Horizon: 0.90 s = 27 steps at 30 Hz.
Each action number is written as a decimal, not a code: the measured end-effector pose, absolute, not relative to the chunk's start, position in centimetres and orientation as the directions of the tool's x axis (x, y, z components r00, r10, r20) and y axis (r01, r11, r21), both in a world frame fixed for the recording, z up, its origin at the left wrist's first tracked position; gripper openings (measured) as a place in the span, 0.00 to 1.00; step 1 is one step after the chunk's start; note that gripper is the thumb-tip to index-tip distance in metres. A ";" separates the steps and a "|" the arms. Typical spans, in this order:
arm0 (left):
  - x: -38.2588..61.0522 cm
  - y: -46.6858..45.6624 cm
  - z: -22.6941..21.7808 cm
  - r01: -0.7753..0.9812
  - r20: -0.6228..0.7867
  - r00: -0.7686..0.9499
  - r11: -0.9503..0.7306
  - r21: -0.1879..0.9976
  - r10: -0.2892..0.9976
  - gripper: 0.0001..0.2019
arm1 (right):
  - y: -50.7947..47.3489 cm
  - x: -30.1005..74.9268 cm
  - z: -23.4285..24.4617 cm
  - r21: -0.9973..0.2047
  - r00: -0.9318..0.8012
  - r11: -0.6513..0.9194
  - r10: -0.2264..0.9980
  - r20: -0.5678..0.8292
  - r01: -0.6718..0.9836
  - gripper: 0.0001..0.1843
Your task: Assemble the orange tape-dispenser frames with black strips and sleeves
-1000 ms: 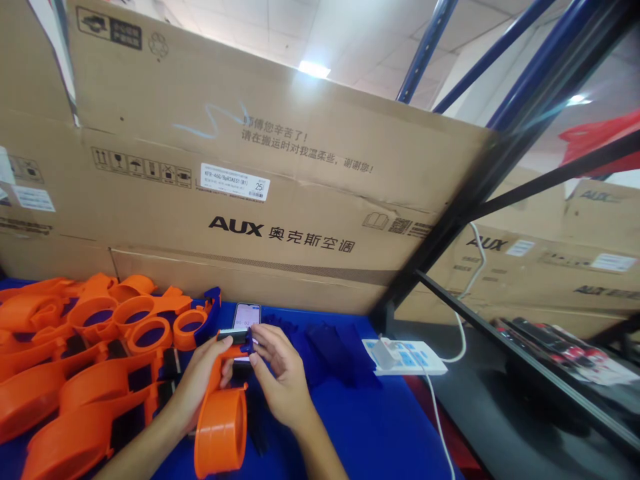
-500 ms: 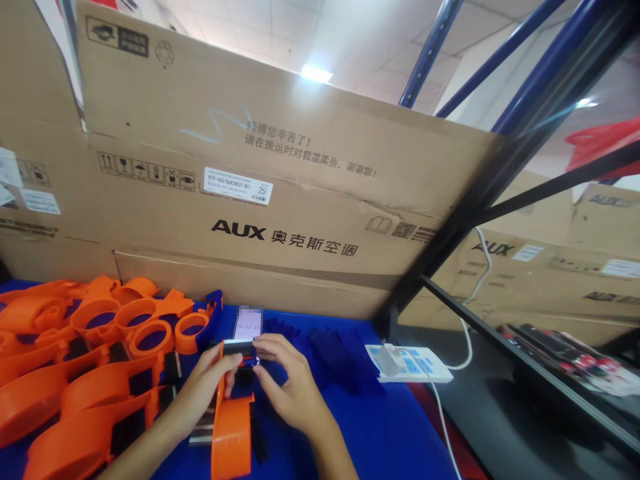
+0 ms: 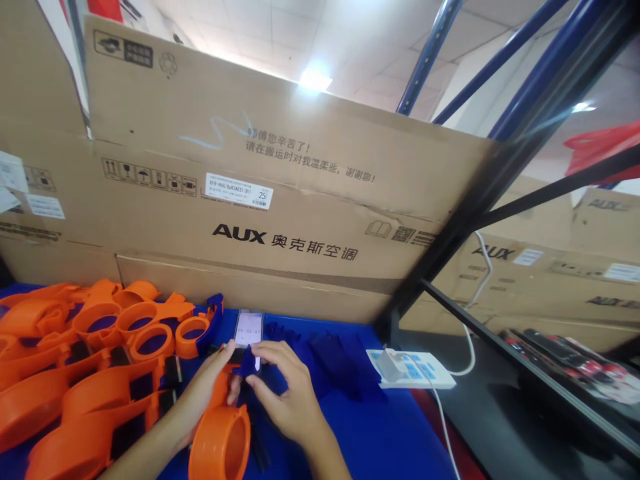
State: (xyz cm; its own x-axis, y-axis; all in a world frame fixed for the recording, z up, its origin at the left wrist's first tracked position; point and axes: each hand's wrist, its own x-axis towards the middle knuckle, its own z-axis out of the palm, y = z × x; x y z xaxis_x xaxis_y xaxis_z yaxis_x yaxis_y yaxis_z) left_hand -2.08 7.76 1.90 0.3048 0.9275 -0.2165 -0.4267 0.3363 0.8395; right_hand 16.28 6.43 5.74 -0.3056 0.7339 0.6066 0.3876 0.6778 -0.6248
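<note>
My left hand [image 3: 213,377] is closed around the neck of an orange tape dispenser [image 3: 220,443], whose round hub hangs below toward me. At its upper end, a small dark blue plastic piece [image 3: 249,362] is pinched between the thumb and fingers of my right hand [image 3: 285,383]. The blue piece sits against the dispenser's end; whether it is fixed on cannot be made out. Just beyond my fingertips lies a phone [image 3: 249,328] with a running timer on its screen.
Several orange tape dispensers [image 3: 75,387] crowd the left of the blue table surface [image 3: 380,433]. Dark blue pieces [image 3: 340,360] lie to the right, near a white power strip [image 3: 415,369] with cables. A large cardboard box [image 3: 300,213] stands behind, beside a dark metal rack post [image 3: 440,247].
The dispenser has turned in my left hand, so its hub now shows its round opening and sits further left. The blue piece now covers the end where a serrated edge showed.
</note>
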 end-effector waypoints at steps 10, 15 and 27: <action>-2.5 6.7 2.5 -0.544 -0.151 0.434 0.392 0.742 0.888 0.33 | 5.9 16.1 6.5 -0.672 -0.293 0.682 0.731 0.616 0.290 0.15; -2.7 5.8 2.8 -0.515 -0.104 0.512 0.402 0.757 0.852 0.48 | 5.8 16.0 6.6 -0.726 -0.280 0.623 0.781 0.558 0.291 0.20; -2.9 6.0 2.8 -0.557 0.155 0.483 0.166 0.814 0.862 0.46 | 6.1 15.5 5.6 -0.843 -0.362 0.523 0.815 0.452 0.125 0.29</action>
State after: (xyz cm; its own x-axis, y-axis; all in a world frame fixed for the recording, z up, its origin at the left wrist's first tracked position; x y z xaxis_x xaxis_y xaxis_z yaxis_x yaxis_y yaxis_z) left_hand -2.89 6.05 2.80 0.4827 0.8619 0.1551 -0.5570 0.1655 0.8139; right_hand 15.51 6.12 5.62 -0.3617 0.8154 0.4520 0.1253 0.5230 -0.8431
